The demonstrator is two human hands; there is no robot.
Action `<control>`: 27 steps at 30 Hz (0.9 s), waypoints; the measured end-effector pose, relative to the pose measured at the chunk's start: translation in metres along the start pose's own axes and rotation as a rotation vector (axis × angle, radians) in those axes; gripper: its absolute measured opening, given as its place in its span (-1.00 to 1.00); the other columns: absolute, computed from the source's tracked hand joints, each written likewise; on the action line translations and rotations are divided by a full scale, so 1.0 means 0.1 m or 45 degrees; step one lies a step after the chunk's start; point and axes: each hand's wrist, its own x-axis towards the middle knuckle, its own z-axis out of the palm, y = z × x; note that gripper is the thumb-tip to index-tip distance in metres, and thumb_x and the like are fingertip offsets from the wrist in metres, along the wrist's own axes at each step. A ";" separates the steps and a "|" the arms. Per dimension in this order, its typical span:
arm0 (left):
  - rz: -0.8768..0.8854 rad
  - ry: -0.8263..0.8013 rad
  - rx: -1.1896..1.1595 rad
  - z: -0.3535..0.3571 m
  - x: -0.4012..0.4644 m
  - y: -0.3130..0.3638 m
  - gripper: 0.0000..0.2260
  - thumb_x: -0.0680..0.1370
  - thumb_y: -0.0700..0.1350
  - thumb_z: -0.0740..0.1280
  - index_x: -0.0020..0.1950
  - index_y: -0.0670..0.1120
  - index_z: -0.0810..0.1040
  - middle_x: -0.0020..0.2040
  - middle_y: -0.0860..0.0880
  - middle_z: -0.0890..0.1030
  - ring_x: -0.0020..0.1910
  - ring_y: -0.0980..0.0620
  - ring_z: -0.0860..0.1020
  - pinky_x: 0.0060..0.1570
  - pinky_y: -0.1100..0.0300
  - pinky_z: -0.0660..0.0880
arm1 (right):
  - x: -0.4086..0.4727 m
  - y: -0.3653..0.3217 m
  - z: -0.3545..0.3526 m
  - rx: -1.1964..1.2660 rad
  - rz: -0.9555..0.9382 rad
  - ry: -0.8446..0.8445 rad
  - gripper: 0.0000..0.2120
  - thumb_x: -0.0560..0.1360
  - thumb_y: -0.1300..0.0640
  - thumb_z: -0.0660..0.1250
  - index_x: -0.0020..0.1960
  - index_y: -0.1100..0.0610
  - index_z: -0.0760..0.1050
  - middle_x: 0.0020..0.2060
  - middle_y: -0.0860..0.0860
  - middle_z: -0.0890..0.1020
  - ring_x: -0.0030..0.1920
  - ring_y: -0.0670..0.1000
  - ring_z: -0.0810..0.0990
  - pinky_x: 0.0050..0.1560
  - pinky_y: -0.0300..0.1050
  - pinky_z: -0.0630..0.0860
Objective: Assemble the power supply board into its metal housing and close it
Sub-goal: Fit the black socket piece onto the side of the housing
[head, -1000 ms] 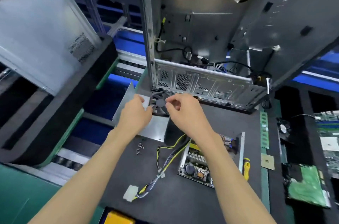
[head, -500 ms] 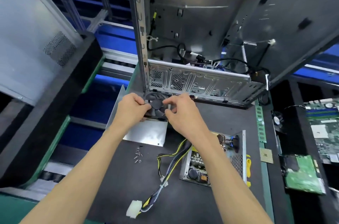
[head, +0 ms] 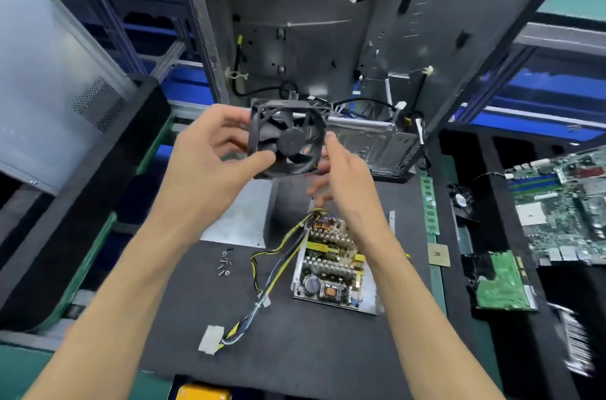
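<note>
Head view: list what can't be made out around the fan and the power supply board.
- Right hand fingers: motion-blurred behind the fan; its grip is unclear.
- Power supply board: right edge hidden by the right forearm.
- Screws: too small to count or type.
- Yellow object: cut off by the bottom edge.

The left hand (head: pixel 210 167) grips a black cooling fan (head: pixel 287 139) by its frame, lifted above the dark mat (head: pixel 295 350). The right hand (head: pixel 347 180) touches the fan's right edge, fingers blurred. Below lies the power supply board (head: pixel 331 271) in its metal housing (head: pixel 372 296), with screws (head: pixel 225 265) just left of its wire harness (head: pixel 262 294).
</note>
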 end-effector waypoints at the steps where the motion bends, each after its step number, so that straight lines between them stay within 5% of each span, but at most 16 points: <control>1: -0.040 -0.064 -0.075 0.09 -0.04 0.04 -0.68 0.41 -0.30 0.56 0.04 -0.03 0.56 -0.20 0.12 0.67 -0.20 0.12 0.62 -0.16 0.30 0.56 | -0.06 -0.04 -0.09 0.070 -0.027 0.006 -0.58 0.70 -0.13 0.15 -0.03 0.16 0.60 -0.30 0.03 0.69 -0.39 -0.01 0.60 -0.40 -0.11 0.50; 5: -0.440 -0.289 -0.379 0.47 -0.13 -0.07 -0.66 0.46 -0.20 0.49 0.21 -0.20 0.58 0.08 -0.19 0.70 0.10 -0.19 0.67 0.07 -0.06 0.63 | -0.23 -0.05 -0.52 0.098 -0.166 0.070 -0.57 0.59 -0.08 0.14 -0.02 0.31 0.47 -0.14 0.28 0.60 -0.18 0.06 0.54 -0.14 -0.03 0.46; 7: -0.529 -0.303 -0.410 0.73 -0.18 -0.18 -0.86 0.61 -0.24 0.34 0.12 -0.17 0.65 0.05 -0.15 0.73 0.07 -0.10 0.69 -0.07 0.09 0.66 | -0.31 0.00 -0.68 0.133 -0.135 -0.006 -0.62 0.59 -0.08 0.20 0.00 0.25 0.53 -0.11 0.24 0.66 -0.12 0.09 0.62 -0.11 -0.03 0.53; 9: -0.578 -0.287 -0.368 0.98 -0.24 -0.28 -0.79 0.66 -0.24 0.24 0.05 -0.14 0.69 0.00 -0.10 0.74 -0.02 0.02 0.71 -0.21 0.24 0.61 | -0.40 0.07 -0.80 0.165 -0.090 -0.109 -0.69 0.60 -0.11 0.26 0.11 0.09 0.63 0.00 0.09 0.74 -0.02 0.06 0.73 -0.13 -0.02 0.65; 12: -0.544 -0.317 -0.198 1.26 -0.28 -0.38 -0.78 0.68 -0.18 0.24 0.13 -0.09 0.68 0.03 -0.06 0.74 0.02 -0.01 0.71 -0.15 0.18 0.60 | -0.52 0.13 -0.94 0.083 0.003 -0.205 -0.65 0.48 -0.32 0.32 0.15 -0.20 0.64 0.12 -0.15 0.71 0.02 -0.12 0.69 -0.21 -0.16 0.60; 15: -0.430 -0.323 -0.187 1.39 -0.31 -0.38 -0.79 0.67 -0.17 0.27 0.16 0.01 0.68 0.07 -0.03 0.74 0.05 0.01 0.71 -0.02 0.08 0.65 | -0.60 0.15 -1.12 -0.107 0.027 -0.281 -0.59 0.34 -0.49 0.29 0.16 -0.47 0.54 0.07 -0.28 0.65 0.07 -0.33 0.59 -0.07 -0.21 0.63; 18: -0.347 -0.334 -0.222 1.44 -0.28 -0.31 -0.60 0.60 -0.37 0.29 0.17 0.12 0.67 0.16 0.00 0.71 0.19 0.00 0.65 0.17 0.06 0.60 | -0.64 0.20 -1.23 -0.121 -0.070 -0.326 -0.54 0.48 -0.27 0.44 0.35 -0.38 0.44 0.20 -0.17 0.63 0.23 -0.19 0.60 0.00 -0.14 0.66; 21: -0.328 -0.313 -0.140 1.45 -0.18 -0.27 -0.56 0.61 -0.39 0.24 0.23 0.11 0.66 0.24 0.02 0.67 0.27 0.00 0.60 0.33 -0.08 0.50 | -0.68 0.30 -1.25 -0.115 -0.259 -0.232 -0.45 0.51 -0.09 0.51 0.44 -0.26 0.41 0.30 -0.16 0.61 0.34 -0.11 0.56 0.32 -0.04 0.53; 24: -0.218 -0.398 -0.093 1.42 -0.20 -0.27 -0.55 0.65 -0.33 0.20 0.31 0.16 0.60 0.27 0.05 0.65 0.30 0.01 0.58 0.34 -0.14 0.47 | -0.70 0.36 -1.24 -0.097 -0.293 -0.174 -0.39 0.44 -0.15 0.54 0.41 -0.34 0.39 0.25 -0.20 0.65 0.34 -0.19 0.55 0.29 -0.21 0.52; 27: -0.104 -0.489 -0.066 1.31 -0.28 -0.30 -0.44 0.59 -0.35 0.21 0.36 0.27 0.52 0.30 0.16 0.60 0.28 0.15 0.57 0.26 0.01 0.51 | -0.68 0.39 -1.24 -0.074 -0.273 -0.150 -0.40 0.42 -0.22 0.53 0.40 -0.38 0.39 0.27 -0.22 0.62 0.33 -0.18 0.55 0.25 -0.08 0.57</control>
